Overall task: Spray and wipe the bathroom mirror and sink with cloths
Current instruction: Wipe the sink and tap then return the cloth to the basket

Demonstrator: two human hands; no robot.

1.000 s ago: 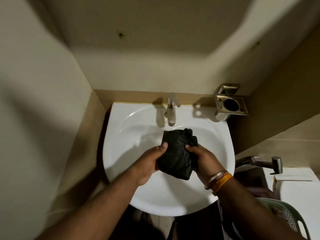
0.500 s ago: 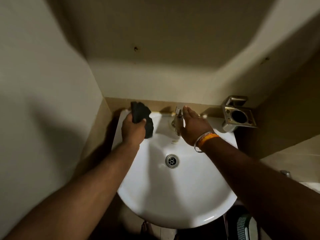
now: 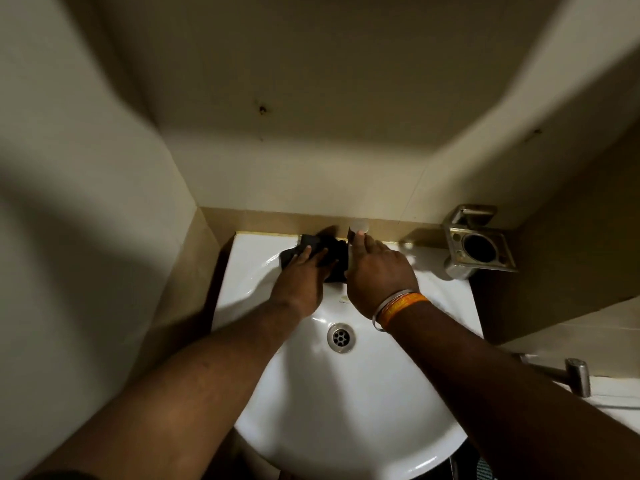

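Hands — left hand (image 3: 300, 279) presses cloth (image 3: 334, 255) beside right hand (image 3: 375, 276).

The sink (image 3: 363, 403) looks like white glazed ceramic, very glossy and smooth, with bright reflections on its rim. The drain (image 3: 341, 337) in it is shiny metal. The cloth (image 3: 332, 252) is black fabric, matt and soft, a little crumpled. The holder (image 3: 479, 245) on the wall is brushed metal with a dull shine. The wall (image 3: 311, 161) is matt, painted, with some small dark spots. One bangle (image 3: 388, 308) seems polished metal; the orange band (image 3: 403, 306) beside it looks matt
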